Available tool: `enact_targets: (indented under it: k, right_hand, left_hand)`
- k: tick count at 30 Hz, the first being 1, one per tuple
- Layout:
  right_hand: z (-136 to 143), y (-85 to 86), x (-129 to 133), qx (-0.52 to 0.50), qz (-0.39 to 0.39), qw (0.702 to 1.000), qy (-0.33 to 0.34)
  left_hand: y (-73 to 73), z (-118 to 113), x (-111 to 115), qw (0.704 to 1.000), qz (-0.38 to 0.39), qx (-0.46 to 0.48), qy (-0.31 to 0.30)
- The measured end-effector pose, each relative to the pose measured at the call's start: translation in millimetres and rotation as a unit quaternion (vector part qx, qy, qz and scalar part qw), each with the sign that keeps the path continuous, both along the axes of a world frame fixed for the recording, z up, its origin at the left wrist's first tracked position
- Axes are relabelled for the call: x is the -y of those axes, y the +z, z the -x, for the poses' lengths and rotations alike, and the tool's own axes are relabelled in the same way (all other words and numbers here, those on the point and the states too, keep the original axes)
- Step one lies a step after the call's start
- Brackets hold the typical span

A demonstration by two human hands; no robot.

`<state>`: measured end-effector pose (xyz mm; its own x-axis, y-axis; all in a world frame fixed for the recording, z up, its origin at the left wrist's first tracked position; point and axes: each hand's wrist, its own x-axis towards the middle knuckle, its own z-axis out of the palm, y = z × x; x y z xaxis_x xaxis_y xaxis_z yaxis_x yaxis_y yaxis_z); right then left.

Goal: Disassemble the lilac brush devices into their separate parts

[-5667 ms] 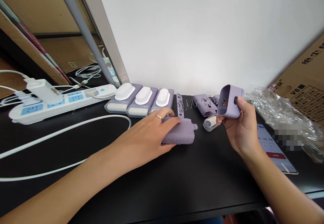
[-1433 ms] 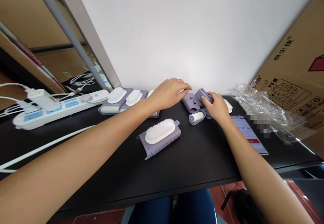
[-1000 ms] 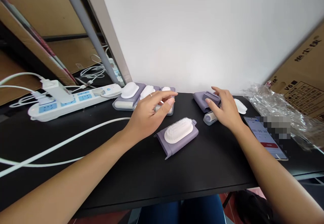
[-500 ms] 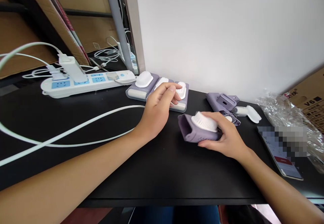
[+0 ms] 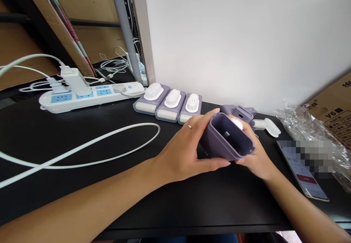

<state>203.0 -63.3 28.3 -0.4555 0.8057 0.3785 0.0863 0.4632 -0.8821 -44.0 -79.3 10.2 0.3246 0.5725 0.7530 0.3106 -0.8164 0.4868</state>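
The left hand (image 5: 183, 149) and right hand (image 5: 259, 159) are both clamped on a smooth purple plastic housing (image 5: 219, 146), a hollow, rounded-rectangular sleeve held above the table, its open end facing the viewer. A white ribbed brush head (image 5: 236, 123) shows beside its rim. Behind, three purple brush units (image 5: 173, 105) with white oval heads sit side by side, near a white power strip (image 5: 98, 94). Crinkled clear film (image 5: 315, 133) lies against a cardboard carton (image 5: 329, 113) printed "V6". The partly pixelated phone (image 5: 307, 180) rests on the matte black table (image 5: 192, 206), before a plain white wall (image 5: 233, 45).
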Motion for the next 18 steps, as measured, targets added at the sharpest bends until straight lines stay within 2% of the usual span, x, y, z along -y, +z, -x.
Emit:
enact_targets:
  k: [5,12,16,18]
  right_hand:
    - [-5.8,2.1,2.8,0.064,-0.010,0.998,0.022]
    - [-11.4,-2.5,4.4,0.050,0.030,0.996,0.071]
    - [-7.5,2.4,9.3,-0.002,0.052,0.995,0.081]
    - [-4.2,3.5,11.9,0.003,0.064,0.995,0.077]
  left_hand:
    - [0.7,-2.3,4.0,0.998,-0.057,-0.004,0.009]
    - [0.3,1.3,2.4,0.997,-0.069,-0.023,0.004]
    - [2.6,-1.4,2.5,0.988,-0.144,-0.048,-0.014]
    - [2.8,-4.5,3.8,0.982,-0.180,-0.046,-0.023]
